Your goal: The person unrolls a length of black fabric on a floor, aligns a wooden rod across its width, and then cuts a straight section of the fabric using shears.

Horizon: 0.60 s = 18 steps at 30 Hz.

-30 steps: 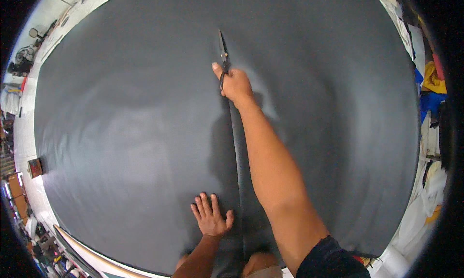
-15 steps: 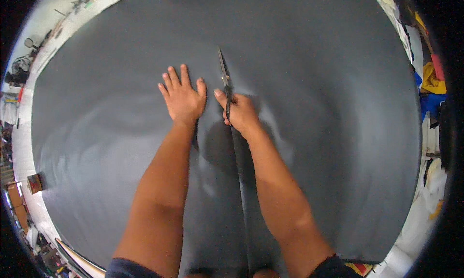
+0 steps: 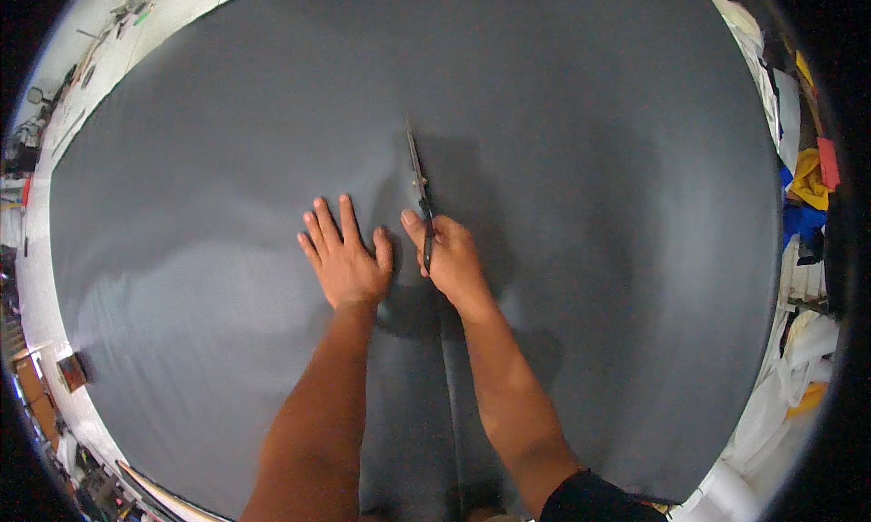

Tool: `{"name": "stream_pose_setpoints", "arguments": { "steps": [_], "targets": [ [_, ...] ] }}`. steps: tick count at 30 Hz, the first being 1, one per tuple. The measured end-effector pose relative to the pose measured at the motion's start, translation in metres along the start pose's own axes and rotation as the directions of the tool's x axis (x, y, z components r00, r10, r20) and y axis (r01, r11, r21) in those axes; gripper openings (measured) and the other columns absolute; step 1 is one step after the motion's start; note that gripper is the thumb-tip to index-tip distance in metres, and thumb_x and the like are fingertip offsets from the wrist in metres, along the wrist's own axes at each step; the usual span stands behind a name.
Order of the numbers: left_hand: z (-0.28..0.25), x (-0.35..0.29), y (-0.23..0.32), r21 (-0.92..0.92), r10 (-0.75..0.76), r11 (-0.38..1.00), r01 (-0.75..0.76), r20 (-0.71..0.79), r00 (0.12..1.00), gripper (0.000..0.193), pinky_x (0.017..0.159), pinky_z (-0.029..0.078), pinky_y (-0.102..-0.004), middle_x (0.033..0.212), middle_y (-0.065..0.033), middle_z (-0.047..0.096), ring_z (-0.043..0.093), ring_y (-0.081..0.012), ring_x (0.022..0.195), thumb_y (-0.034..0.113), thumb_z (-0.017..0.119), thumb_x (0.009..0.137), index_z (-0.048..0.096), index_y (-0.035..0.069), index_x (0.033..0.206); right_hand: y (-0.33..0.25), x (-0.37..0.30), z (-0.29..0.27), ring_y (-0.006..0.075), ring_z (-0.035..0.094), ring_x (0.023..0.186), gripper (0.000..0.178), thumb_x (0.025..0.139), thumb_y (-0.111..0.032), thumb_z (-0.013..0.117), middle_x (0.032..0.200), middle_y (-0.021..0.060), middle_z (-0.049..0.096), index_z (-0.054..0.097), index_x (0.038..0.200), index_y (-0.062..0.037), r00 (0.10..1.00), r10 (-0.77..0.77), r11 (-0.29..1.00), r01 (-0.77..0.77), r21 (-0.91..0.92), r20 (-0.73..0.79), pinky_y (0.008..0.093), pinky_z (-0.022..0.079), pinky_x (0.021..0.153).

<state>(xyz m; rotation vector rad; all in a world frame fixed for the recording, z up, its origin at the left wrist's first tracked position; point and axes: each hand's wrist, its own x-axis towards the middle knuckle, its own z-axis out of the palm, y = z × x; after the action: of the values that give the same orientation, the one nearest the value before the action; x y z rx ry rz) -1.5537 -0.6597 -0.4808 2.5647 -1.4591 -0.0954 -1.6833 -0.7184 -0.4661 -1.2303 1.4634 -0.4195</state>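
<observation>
A wide sheet of dark grey material [image 3: 562, 87] spreads under both hands, and a cut line runs through it from between my forearms up to the scissors. My left hand [image 3: 352, 266] lies flat on the sheet, fingers spread, just left of that line. In my right hand [image 3: 452, 261] are black-handled scissors [image 3: 416, 164], gripped by the handles with the thumb on top. Their blades point away from me along the sheet and look nearly closed. The lower handle is partly hidden by my fingers.
White floor [image 3: 41, 250] borders the sheet on the left, where a small brown box [image 3: 71, 372] sits at the sheet's edge. Along the right lie yellow cloth [image 3: 810, 179], blue cloth [image 3: 803, 221] and crumpled white material [image 3: 762, 413].
Both hands and the scissors appear lower in the picture than before. My left hand stays flat and spread, and my right keeps its hold on the scissors.
</observation>
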Motion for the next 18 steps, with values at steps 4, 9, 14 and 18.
{"name": "stream_pose_setpoints", "arguments": {
  "steps": [4,9,14,18],
  "targets": [
    [-0.005,-0.005,0.002,-0.003,-0.008,1.0,0.008,0.021,1.0,0.068,0.117,0.013,-0.0565,0.156,-0.023,0.025,0.019,-0.0427,0.145,0.04,0.051,0.091,0.035,0.009,0.149,-0.026,0.042,0.001,0.0243,0.053,0.059,0.063,0.086,-0.062,0.063,0.06,0.0113,0.055,0.058,0.069,-0.0011,0.999,-0.012,0.997,0.009,0.078,0.037,0.0396,0.042,0.057],
    [-0.003,-0.003,0.004,-0.021,0.007,1.0,-0.007,0.002,1.0,0.068,0.116,0.014,-0.0588,0.155,-0.0246,0.027,0.022,-0.0455,0.143,0.039,0.052,0.09,0.037,0.008,0.148,-0.024,0.041,0.006,0.0105,0.045,0.045,0.053,0.09,-0.057,0.062,0.054,0.0002,0.046,0.049,0.069,-0.0097,0.999,-0.043,0.998,0.042,0.051,0.013,0.0278,0.037,0.045],
    [-0.005,-0.003,0.002,-0.032,-0.016,0.999,0.017,0.03,0.999,0.07,0.118,0.011,-0.0568,0.157,-0.0222,0.023,0.018,-0.042,0.146,0.042,0.053,0.088,0.038,0.01,0.148,-0.033,0.007,-0.002,0.0185,0.051,0.052,0.059,0.091,-0.059,0.059,0.059,0.0065,0.053,0.055,0.07,-0.0043,0.992,-0.049,0.98,0.026,0.196,0.114,0.0346,0.041,0.053],
    [-0.005,0.0,0.002,-0.043,-0.015,0.999,0.016,0.031,0.999,0.069,0.116,0.012,-0.0589,0.155,-0.0247,0.026,0.021,-0.0455,0.144,0.039,0.053,0.088,0.036,0.009,0.149,-0.047,0.034,-0.004,0.0214,0.054,0.052,0.061,0.091,-0.059,0.059,0.059,0.008,0.055,0.056,0.069,-0.002,0.991,0.007,0.99,-0.026,0.137,0.135,0.0379,0.043,0.054]
  ]
}}
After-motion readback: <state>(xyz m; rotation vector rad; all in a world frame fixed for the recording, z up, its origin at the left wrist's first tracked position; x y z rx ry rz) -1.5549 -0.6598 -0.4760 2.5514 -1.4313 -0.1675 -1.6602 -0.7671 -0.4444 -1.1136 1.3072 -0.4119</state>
